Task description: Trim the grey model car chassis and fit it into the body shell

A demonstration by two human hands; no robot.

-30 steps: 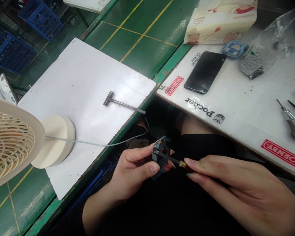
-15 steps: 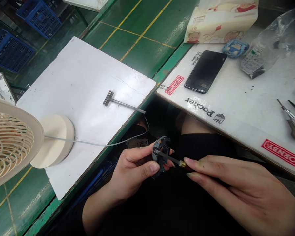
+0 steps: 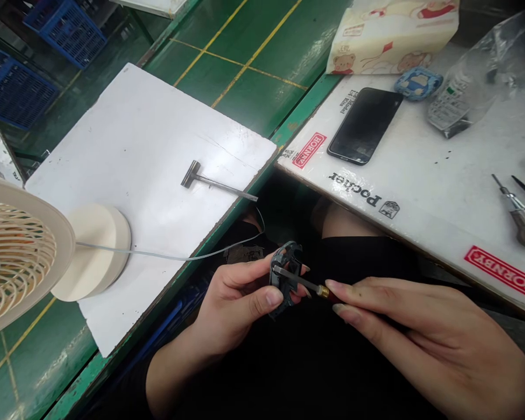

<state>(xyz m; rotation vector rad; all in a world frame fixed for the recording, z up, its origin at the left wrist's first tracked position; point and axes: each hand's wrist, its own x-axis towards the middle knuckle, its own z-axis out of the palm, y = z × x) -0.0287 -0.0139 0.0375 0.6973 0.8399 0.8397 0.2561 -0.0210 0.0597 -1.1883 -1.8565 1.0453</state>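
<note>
My left fingers (image 3: 262, 300) pinch a dark, curved, hollowed part (image 3: 291, 263); my right fingers (image 3: 359, 293) pinch a brass-collared tool (image 3: 322, 291), its flat metal blade (image 3: 304, 282) meeting the part near my left fingertips.

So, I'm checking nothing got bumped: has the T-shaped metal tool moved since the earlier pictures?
No. Against the white board, the T-shaped metal tool lies in the same place, pointing the same way.
</note>
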